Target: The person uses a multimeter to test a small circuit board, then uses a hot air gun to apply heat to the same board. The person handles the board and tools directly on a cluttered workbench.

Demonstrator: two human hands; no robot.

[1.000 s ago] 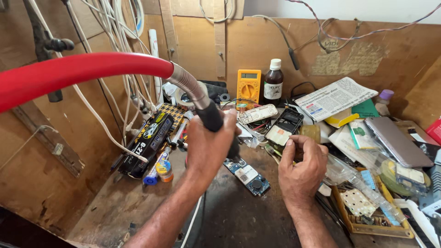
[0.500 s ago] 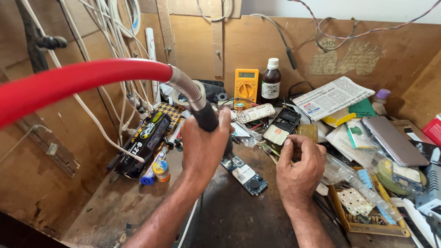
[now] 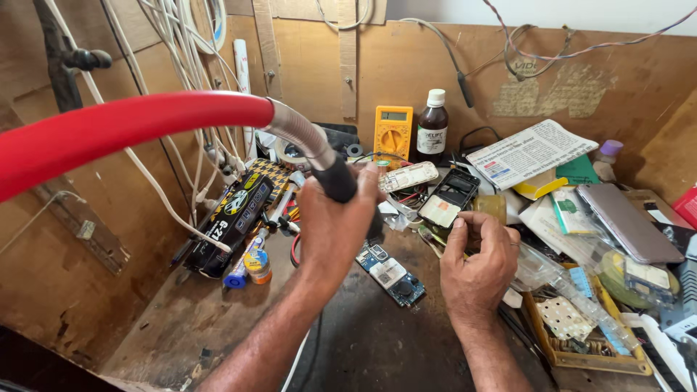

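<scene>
My left hand (image 3: pixel 335 226) grips the black handle of a hot-air tool (image 3: pixel 340 178), whose silver flexible neck runs into a thick red hose (image 3: pixel 123 131) arching off to the left. My right hand (image 3: pixel 477 263) rests on the bench with its fingers curled over something small that I cannot make out. A blue circuit board (image 3: pixel 392 274) lies on the dark bench between the two hands. Just beyond my right hand sits a black phone frame (image 3: pixel 449 199) with a pale panel inside it.
A yellow multimeter (image 3: pixel 393 132) and a brown bottle (image 3: pixel 433 128) stand at the back wall. A black box (image 3: pixel 232 214) and glue tubes (image 3: pixel 249 265) lie at left. Papers (image 3: pixel 526 152), a grey phone (image 3: pixel 628 221) and a parts tray (image 3: pixel 581 330) crowd the right. White cables (image 3: pixel 181 65) hang at left.
Hardly anything has moved: my left hand keeps hold of the hot-air handle and my right hand stays curled near the phone frame. The view has shifted slightly.
</scene>
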